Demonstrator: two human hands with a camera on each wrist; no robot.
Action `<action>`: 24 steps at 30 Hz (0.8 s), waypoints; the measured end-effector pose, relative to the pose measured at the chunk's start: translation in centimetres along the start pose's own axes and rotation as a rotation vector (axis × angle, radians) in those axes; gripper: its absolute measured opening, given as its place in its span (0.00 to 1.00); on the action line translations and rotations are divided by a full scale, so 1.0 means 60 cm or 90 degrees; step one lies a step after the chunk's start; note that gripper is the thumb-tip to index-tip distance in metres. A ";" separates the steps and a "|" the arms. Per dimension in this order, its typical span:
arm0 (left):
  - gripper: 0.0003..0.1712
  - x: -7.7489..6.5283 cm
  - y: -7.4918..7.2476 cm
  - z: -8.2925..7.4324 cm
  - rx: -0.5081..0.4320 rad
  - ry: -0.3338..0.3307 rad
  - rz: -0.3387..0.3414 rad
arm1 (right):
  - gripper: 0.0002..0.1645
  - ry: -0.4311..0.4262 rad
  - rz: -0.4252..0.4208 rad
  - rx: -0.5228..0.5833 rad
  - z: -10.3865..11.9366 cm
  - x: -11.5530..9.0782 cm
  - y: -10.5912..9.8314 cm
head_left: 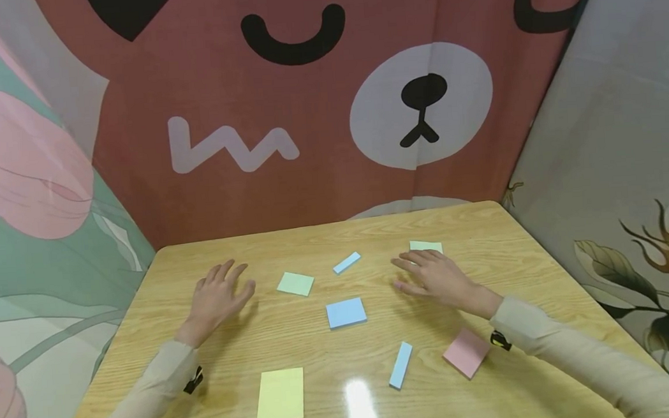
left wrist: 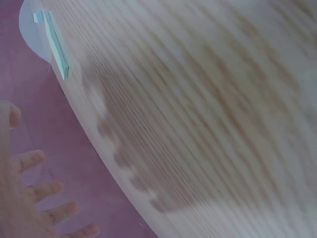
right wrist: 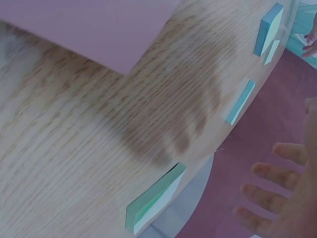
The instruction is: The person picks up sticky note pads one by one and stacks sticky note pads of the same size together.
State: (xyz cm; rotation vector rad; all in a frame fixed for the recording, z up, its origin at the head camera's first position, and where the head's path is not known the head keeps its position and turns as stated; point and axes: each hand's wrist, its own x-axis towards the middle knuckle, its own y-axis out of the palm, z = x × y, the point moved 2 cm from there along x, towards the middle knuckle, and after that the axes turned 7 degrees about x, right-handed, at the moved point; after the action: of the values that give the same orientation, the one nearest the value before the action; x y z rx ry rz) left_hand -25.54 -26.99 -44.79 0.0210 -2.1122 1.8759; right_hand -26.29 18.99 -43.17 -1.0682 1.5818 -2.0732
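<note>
Over the left side of the table, my left hand [head_left: 219,299] hovers with fingers spread and nothing in it. The nearest thing to it is a green sticky-note pad [head_left: 295,283] to its right. My right hand [head_left: 439,279], also spread and holding nothing, is above the table at right. Just past its knuckles lies a second green pad [head_left: 426,247], partly covered by the hand in the head view. A pink pad [head_left: 466,353] sits below the right wrist. Between the hands are a blue pad [head_left: 346,313] and a narrow blue pad [head_left: 347,262].
Closer to the front of the wooden table [head_left: 197,415] lie a large yellow pad [head_left: 280,396] and another narrow blue pad [head_left: 400,365]. A red bear-print curtain [head_left: 322,197] hangs along the back edge, with printed cloth on both sides.
</note>
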 end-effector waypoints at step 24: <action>0.37 0.013 0.010 -0.021 -0.014 0.009 0.011 | 0.33 -0.051 0.009 0.018 0.019 0.006 0.015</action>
State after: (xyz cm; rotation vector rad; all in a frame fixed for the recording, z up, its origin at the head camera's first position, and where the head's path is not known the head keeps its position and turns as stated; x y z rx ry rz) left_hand -26.16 -25.55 -45.08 -0.0163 -2.1308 1.8567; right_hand -25.86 17.65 -43.73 -1.1117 1.5139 -2.0116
